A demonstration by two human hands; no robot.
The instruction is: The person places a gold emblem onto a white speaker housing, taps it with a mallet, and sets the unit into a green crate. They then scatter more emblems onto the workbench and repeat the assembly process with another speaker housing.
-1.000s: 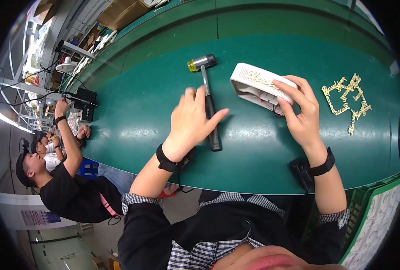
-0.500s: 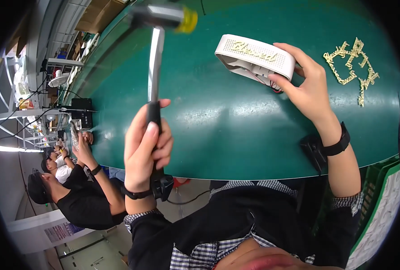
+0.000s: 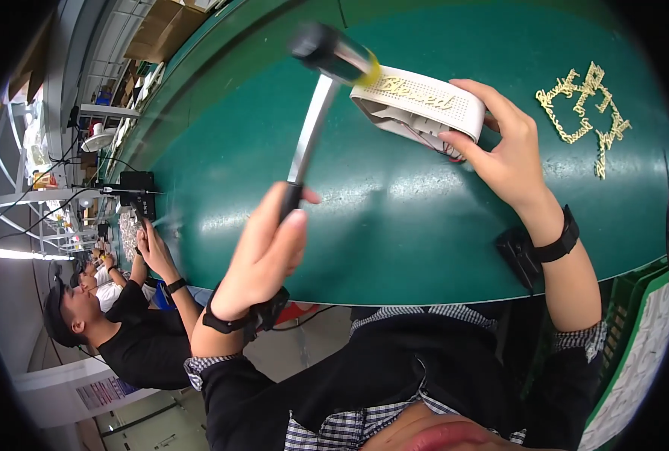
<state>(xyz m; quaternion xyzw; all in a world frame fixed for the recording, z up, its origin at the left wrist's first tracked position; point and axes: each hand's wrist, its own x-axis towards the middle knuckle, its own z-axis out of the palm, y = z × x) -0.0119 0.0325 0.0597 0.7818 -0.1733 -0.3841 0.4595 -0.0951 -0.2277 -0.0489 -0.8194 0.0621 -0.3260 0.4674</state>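
Note:
My left hand point(image 3: 263, 255) is wrapped round the black grip of a mallet point(image 3: 312, 124). The mallet's head, black on one end and yellow on the other, is blurred by motion. Its yellow face is at the left end of a white plastic housing point(image 3: 462, 111); whether they touch I cannot tell. The housing has a perforated front with pale gold script lettering point(image 3: 417, 94) on it, and thin wires show in its hollow underside. My right hand point(image 3: 511, 143) grips the housing's right end between thumb and fingers, holding it slightly tilted on the green table.
Several gold script cutouts point(image 3: 575, 135) lie on the green table point(image 3: 424, 248) to the right. A black device point(image 3: 521, 255) sits by my right wrist. At the left, a co-worker in black point(image 3: 135, 338) works beside a black box point(image 3: 137, 188). A green crate point(image 3: 612, 331) stands at the lower right.
My left hand has swung the mallet right and down, bringing its head to the housing's left end. The housing and my right hand have shifted slightly left.

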